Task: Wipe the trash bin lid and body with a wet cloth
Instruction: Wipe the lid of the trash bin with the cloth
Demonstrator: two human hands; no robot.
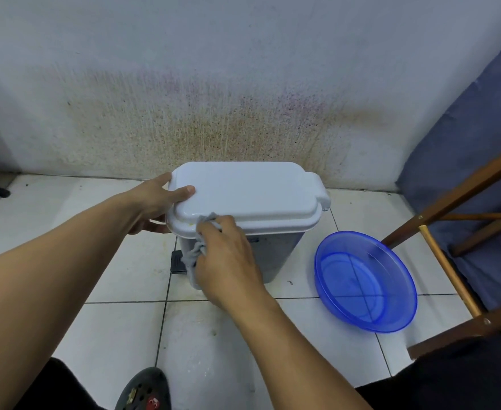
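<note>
Right grip [225,261] is clutching cloth [197,253], pressing it on lid [249,193] front rim; bin [276,255] sitting on floor [51,196] by wall [243,84]. Left grip [154,202] clamping lid end. Risk: hard push tipping light bin toward basin [364,282].

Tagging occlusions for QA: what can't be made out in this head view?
All head view.
- Grey trash bin body: front mostly behind right hand and grey cloth.
- Left hand: fingertips hidden under white plastic lid rim.
- Black foot pedal: partly covered by cloth.
- Blue translucent round basin: water level unclear.
- Brown wooden frame: cut off at right edge.
</note>
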